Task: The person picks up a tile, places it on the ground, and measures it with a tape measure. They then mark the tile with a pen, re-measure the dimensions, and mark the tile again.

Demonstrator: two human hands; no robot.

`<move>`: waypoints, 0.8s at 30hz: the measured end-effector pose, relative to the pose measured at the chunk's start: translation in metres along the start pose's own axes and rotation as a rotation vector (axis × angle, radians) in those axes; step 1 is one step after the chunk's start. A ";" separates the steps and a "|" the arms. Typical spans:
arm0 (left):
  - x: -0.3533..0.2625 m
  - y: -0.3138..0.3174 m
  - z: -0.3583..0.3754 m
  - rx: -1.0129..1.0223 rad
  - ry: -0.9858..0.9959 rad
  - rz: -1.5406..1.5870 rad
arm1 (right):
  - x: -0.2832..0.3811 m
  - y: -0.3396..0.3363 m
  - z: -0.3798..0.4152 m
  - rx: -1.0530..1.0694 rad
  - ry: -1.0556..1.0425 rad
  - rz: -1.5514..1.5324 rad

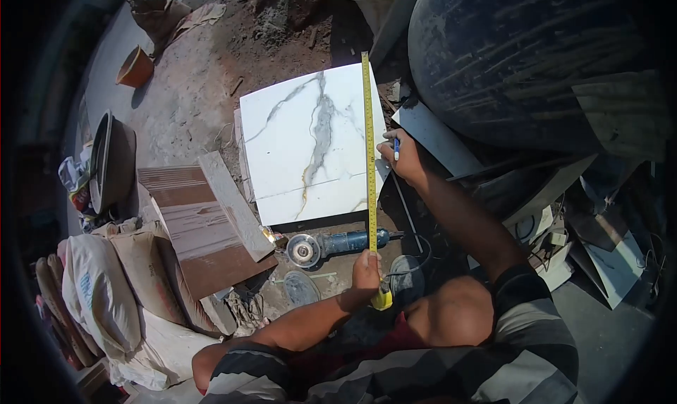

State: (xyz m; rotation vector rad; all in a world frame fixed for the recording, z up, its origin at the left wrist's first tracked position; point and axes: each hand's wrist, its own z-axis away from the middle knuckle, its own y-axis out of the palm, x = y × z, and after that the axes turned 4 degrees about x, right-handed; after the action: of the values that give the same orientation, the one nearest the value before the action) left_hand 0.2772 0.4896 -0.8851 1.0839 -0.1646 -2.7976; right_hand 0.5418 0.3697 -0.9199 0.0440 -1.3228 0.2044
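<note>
A white tile [282, 150] with grey marble veins lies flat in front of me, a thin line running across its lower part. The yellow blade of a tape measure [382, 300] stretches over the tile's right side and past its far edge. Just above the yellow case, my left hand [367, 271] is closed around the blade. My right hand [403, 156] grips a blue and white pen [396, 149] at the tile's right edge. Between the tile and my feet rests a blue angle grinder [342, 245], its disc end to the left.
Brown boards [190, 228] and a narrow grey strip [233, 203] lie left of the tile. Filled sacks [102, 298], a black basin [113, 161] and an orange bucket [135, 67] stand farther left. A large dark rounded container [522, 58] fills the upper right, near tile offcuts [437, 139].
</note>
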 end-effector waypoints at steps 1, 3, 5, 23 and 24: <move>0.004 0.001 -0.001 -0.021 0.009 -0.017 | 0.008 0.002 0.002 0.016 0.047 -0.040; 0.013 0.005 0.000 -0.035 -0.040 0.045 | 0.016 0.005 0.007 0.022 0.055 -0.013; 0.031 0.007 -0.001 -0.035 -0.045 0.001 | 0.008 0.007 0.012 0.014 0.011 0.039; 0.055 0.045 -0.012 0.004 -0.069 -0.064 | -0.035 -0.004 0.036 -0.017 -0.140 0.139; 0.054 0.051 -0.011 -0.001 -0.035 -0.008 | -0.029 -0.007 0.039 -0.026 -0.105 0.224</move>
State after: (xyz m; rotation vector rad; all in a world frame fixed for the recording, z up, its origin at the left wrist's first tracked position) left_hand 0.2491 0.4303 -0.9211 1.0384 -0.1628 -2.8248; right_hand 0.4990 0.3533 -0.9377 -0.1174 -1.4345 0.3794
